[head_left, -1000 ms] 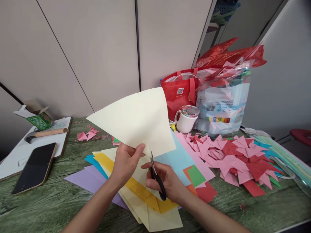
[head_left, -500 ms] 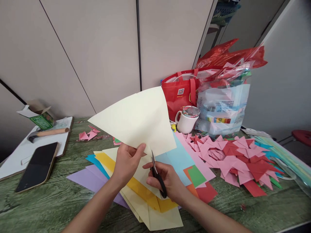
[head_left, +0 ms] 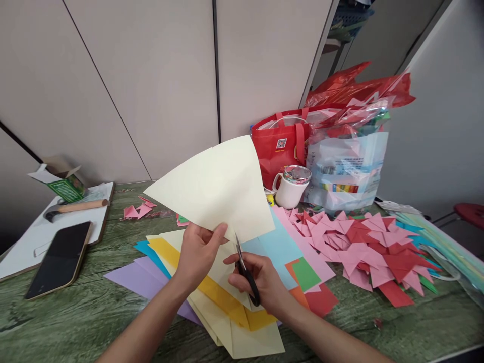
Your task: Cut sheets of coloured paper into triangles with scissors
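My left hand [head_left: 200, 254] pinches the lower edge of a cream sheet of paper [head_left: 217, 186], which is held up and bent above the table. In my right hand [head_left: 259, 282] are black-handled scissors [head_left: 246, 275], their blades at the sheet's lower edge just right of my left thumb. Whether the blades are fully closed I cannot tell. Under both hands lies a pile of coloured paper: yellow paper [head_left: 219, 295], more cream sheets [head_left: 257, 343], purple paper [head_left: 141, 280] and light blue paper [head_left: 270, 247].
Folded pink and red paper pieces [head_left: 359, 242] are heaped at the right. Behind them stand a white mug [head_left: 291, 189], a red bag [head_left: 272, 151] and a plastic bag [head_left: 348, 171]. A phone [head_left: 58, 259], a hammer [head_left: 75, 206] and a green box [head_left: 62, 184] sit at the left.
The cream sheet's left corner has shifted slightly right and down, so the sheet bends a little more. Both hands stay in nearly the same place.
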Available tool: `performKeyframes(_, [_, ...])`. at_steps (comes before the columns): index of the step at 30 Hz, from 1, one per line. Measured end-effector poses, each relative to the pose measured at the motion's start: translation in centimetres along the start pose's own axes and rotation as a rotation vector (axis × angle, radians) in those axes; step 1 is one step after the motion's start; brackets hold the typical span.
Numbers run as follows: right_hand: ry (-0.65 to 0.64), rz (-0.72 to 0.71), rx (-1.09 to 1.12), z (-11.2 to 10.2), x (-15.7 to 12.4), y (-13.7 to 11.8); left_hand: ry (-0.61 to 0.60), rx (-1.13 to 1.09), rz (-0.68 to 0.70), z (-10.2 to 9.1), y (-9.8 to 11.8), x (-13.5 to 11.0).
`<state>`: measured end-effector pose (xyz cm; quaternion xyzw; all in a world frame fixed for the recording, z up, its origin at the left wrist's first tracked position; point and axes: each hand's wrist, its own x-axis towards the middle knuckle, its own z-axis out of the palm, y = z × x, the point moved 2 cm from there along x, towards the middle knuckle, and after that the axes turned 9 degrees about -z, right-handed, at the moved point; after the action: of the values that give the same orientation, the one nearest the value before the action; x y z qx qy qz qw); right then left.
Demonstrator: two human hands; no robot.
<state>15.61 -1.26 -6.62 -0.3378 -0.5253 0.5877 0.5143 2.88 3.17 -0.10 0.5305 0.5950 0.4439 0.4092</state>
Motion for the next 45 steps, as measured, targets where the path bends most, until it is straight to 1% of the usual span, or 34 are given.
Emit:
performKeyframes(8, [0.032, 0.031, -0.046, 0.22, -0.11, -0.29, 0.011, -0.025, 0.002, 0.02, 0.34, -0.22])
performKeyframes(12, [0.043, 0.023, -0.055, 0.18, -0.04, -0.16, 0.023, -0.018, 0.007, -0.02, 0.48, -0.34])
performKeyframes(25, [0.064, 0.015, -0.07, 0.27, -0.1, -0.17, -0.004, 0.005, 0.022, 0.08, 0.14, -0.31])
performKeyframes(32, [0.083, 0.049, -0.066, 0.44, -0.19, -0.15, 0.012, 0.0, 0.007, 0.06, 0.12, -0.37])
performKeyframes(35, [0.083, 0.045, -0.066, 0.36, -0.14, 0.0, -0.005, 0.017, 0.012, 0.1, 0.09, -0.39])
performKeyframes(39, [0.079, 0.03, -0.035, 0.02, -0.09, 0.07, 0.006, 0.04, 0.013, 0.28, -0.03, -0.55])
performKeyframes(45, [0.089, -0.008, -0.062, -0.33, -0.09, -0.39, -0.064, 0.02, 0.002, 0.72, -0.17, -0.71])
